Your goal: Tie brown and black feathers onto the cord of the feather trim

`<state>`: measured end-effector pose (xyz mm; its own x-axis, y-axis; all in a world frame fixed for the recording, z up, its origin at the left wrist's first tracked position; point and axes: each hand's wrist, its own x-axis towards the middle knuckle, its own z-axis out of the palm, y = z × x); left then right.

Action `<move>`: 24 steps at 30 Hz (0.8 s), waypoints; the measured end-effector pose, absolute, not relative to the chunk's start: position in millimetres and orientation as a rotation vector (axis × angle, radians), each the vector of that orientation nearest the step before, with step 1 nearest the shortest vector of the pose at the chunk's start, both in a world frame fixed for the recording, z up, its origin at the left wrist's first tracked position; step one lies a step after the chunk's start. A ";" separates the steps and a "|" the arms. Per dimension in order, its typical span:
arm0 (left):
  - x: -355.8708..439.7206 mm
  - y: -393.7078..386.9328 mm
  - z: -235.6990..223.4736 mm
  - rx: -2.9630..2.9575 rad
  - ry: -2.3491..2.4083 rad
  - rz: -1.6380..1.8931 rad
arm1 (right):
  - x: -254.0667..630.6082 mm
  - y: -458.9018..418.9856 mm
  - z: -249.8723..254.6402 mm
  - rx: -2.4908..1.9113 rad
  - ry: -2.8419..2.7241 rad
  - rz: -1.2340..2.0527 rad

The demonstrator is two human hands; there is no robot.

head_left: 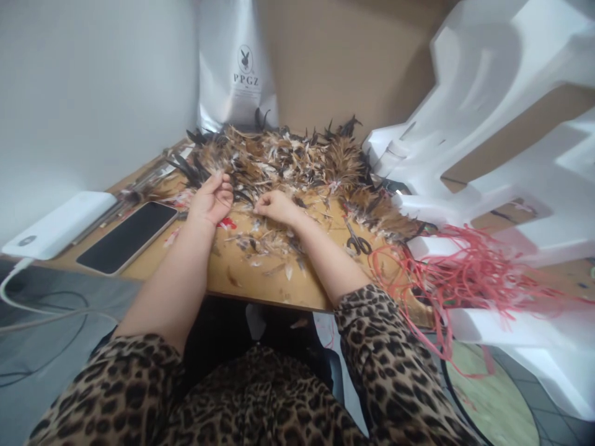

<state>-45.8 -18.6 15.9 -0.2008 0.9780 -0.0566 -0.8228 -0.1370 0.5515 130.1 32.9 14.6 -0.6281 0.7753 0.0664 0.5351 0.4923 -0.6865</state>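
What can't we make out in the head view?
All head view:
- Left hand: blur against feathers masks any pinch.
- Right hand: curled fingers hide whether they grip anything.
- Silver bag: top cut off by upper edge; fine print too small.
- Red strips: tangle and blur obscure individual strands.

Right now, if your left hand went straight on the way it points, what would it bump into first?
Probably the heap of brown and black feathers, just beyond the left hand. Its height above them is unclear, so it might pass over some.
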 end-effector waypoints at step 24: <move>-29.9 -16.9 -2.1 0.578 0.746 1.198 | 132.0 40.9 14.6 -0.642 -1.203 1.757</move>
<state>-29.9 -16.9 -2.1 0.1829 0.9616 -0.2046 -0.6079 0.2741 0.7452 132.0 40.9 14.6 -0.4738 0.8784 0.0629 -0.3767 -0.1376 -0.9161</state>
